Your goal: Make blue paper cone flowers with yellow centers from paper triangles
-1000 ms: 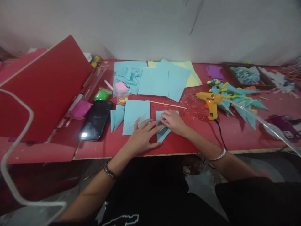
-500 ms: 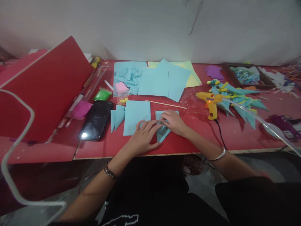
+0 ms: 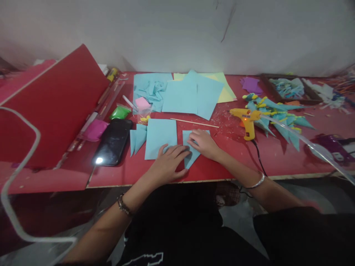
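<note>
A folded blue paper piece (image 3: 191, 159) lies flat near the table's front edge. My left hand (image 3: 170, 160) rests with spread fingers on its left side and overlaps the lower edge of a flat blue sheet (image 3: 161, 135). From the right, my right hand (image 3: 203, 143) lies on the folded piece with its fingers bent; what its fingertips grip, if anything, is hidden. Folded blue cones (image 3: 138, 138) lie left of the sheet. Behind my hands is a thin wooden stick (image 3: 195, 122).
Farther back lie blue sheets (image 3: 180, 96) and a yellow one (image 3: 229, 90). A yellow glue gun (image 3: 248, 123) and several blue cones with yellow trim (image 3: 283, 118) are at the right. At the left are a black phone (image 3: 113, 142) and a red board (image 3: 61, 111).
My left hand has shifted slightly left, apart from my right hand. The folded paper between them now lies flatter, with more of its surface showing.
</note>
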`<state>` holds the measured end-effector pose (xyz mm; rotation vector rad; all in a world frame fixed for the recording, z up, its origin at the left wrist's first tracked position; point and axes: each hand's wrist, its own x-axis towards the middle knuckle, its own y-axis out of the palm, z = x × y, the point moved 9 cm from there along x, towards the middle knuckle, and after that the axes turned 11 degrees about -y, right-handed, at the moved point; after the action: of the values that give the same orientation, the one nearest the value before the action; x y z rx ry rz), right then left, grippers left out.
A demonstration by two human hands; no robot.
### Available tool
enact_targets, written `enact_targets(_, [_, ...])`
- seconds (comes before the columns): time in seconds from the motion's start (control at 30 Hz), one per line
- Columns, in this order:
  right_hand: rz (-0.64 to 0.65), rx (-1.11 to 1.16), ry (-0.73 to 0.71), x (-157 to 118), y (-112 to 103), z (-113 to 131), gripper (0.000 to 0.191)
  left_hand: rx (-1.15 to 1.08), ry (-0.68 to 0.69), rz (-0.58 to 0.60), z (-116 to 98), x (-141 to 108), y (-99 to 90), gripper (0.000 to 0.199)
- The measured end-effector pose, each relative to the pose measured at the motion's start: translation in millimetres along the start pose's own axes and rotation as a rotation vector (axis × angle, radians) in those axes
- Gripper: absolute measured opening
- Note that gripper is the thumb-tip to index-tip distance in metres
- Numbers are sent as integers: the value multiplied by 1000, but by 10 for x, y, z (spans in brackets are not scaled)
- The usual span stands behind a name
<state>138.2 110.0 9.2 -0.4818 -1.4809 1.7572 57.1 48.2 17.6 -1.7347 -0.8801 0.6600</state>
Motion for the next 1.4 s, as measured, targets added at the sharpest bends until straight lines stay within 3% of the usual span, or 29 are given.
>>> enact_targets(0.43, [-62, 117, 27, -22, -69, 1, 16, 73, -57, 103, 67, 9, 45, 55])
enact_targets(0.63, [-175, 2, 9, -277, -322, 156, 18, 70, -55, 121, 77, 16, 52, 60])
enact_targets(0.8, [-69, 37, -266, -532, -325, 591, 22, 57, -65, 164, 80, 20, 65, 63])
enact_targets(0.9, [10, 27, -336, -628, -269, 716, 27, 53, -75, 181, 88, 18, 75, 62])
enact_targets(1.4, [30, -18, -387, -620, -212, 701, 30, 46, -81, 191, 86, 29, 72, 62])
